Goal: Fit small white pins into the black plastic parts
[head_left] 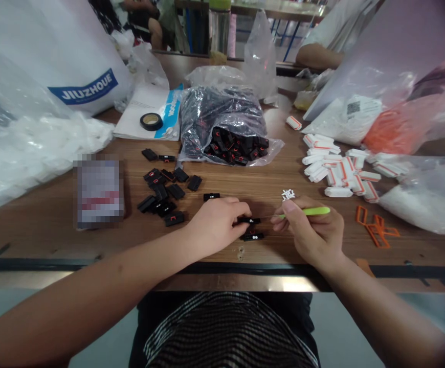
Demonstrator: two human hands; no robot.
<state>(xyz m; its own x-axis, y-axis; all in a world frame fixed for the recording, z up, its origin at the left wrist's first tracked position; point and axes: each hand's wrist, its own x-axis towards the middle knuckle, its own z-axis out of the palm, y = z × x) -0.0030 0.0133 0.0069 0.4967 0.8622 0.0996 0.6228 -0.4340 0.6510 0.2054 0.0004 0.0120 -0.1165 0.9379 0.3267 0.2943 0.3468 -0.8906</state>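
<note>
Between the thumb and fingers of my left hand [217, 223] is a small black plastic connector housing [250, 221], held low over the table. My right hand [316, 232] is closed around a thin pick with a lime-green handle [316, 210]; its fine metal tip points left, close to the held housing. Another black housing with two white dots [253, 236] lies just below, and one more [211, 197] sits above my left hand. A little heap of tiny white pieces [288, 194] lies beyond my right fingertips.
Loose black housings [161, 191] lie at left, near a pixelated box [98, 194]. A plastic bag of black housings [224, 112] stands behind. Tape [151, 121] rests on papers. At right are white parts with orange seals [345, 171] and loose orange rings [378, 232].
</note>
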